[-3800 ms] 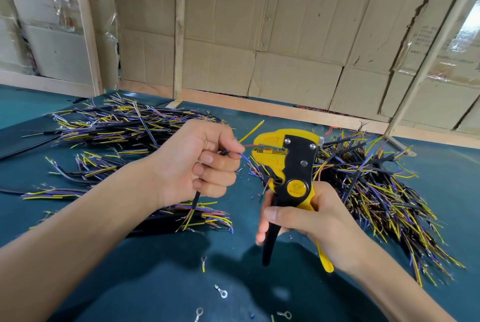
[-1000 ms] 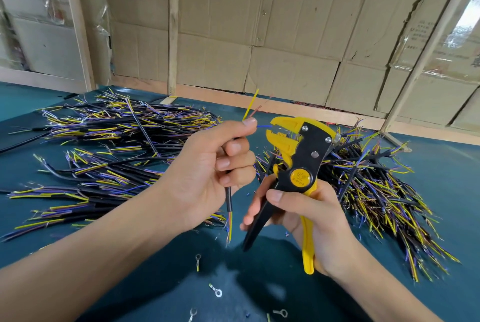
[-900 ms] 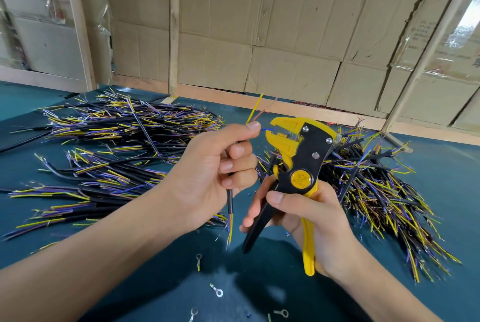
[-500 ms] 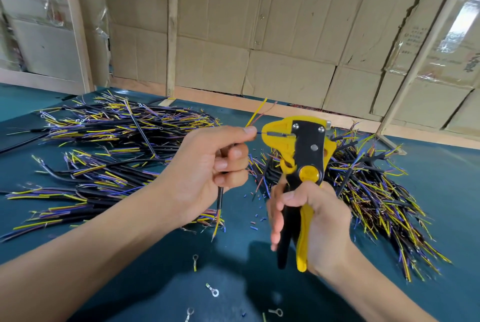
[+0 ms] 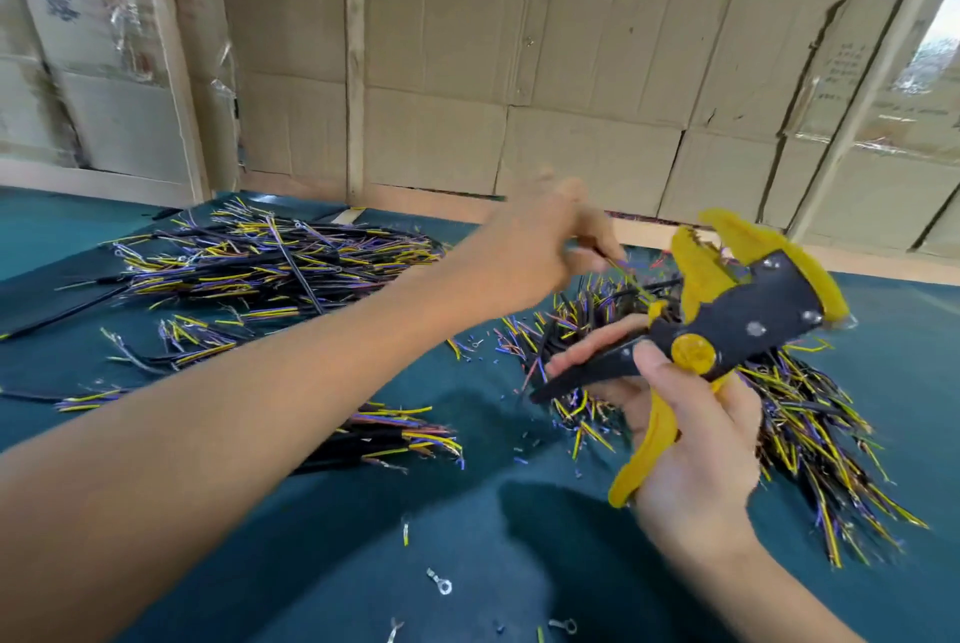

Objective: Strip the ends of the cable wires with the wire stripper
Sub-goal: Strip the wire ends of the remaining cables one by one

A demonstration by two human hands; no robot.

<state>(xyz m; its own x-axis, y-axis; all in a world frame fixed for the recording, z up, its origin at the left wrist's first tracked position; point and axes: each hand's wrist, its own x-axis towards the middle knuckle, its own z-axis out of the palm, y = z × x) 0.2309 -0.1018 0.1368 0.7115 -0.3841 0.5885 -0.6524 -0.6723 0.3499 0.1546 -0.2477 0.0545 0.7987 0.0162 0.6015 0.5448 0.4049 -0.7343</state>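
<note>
The right hand [image 5: 691,440] is gripping the stripper [image 5: 722,336] by its handles, fingers curled round the black one and the yellow one lying against the palm, with the handles spread apart and the tool's yellow head tilting up toward the far right. The left hand [image 5: 545,242] is reaching out across the table [image 5: 519,538] toward the far side, blurred; it is seeming to pinch a thin cable [image 5: 621,271] that is slanting down toward the right pile [image 5: 800,408], though the blur is making it hard to tell how the fingers are lying. That pile of black cables with yellow and purple wire ends is lying under and behind the stripper, at the right. A second pile [image 5: 275,258] is lying at the far left, with smaller bunches [image 5: 395,434] sitting nearer, below the left forearm. Small ring terminals [image 5: 440,582] and bits of cut insulation are lying scattered on the near part of the table. Cardboard sheets [image 5: 519,71] are standing along the far edge.
</note>
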